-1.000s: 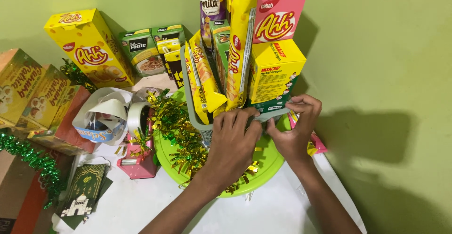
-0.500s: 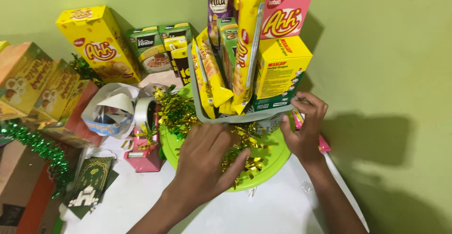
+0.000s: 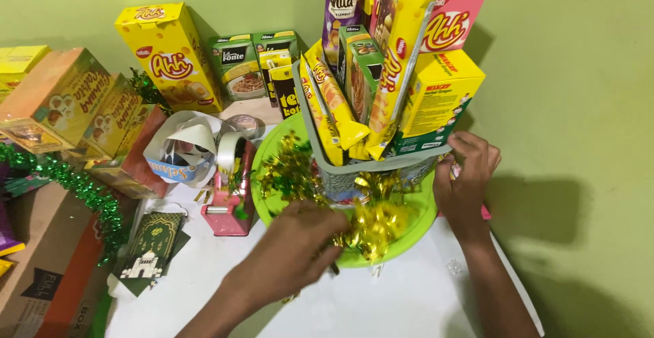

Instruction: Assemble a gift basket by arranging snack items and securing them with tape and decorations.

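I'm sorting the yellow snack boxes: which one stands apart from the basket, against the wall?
The yellow box at the back left, leaning against the green wall. The other yellow packs sit inside the grey basket.

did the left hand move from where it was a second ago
Yes. The left hand slid down and left, off the grey plastic basket, onto the gold tinsel.

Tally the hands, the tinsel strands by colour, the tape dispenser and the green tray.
Hands: 2, left hand on the gold tinsel, right hand at the grey basket
Gold tinsel: 1
Green tinsel: 1
Pink tape dispenser: 1
Green tray: 1
Total: 6
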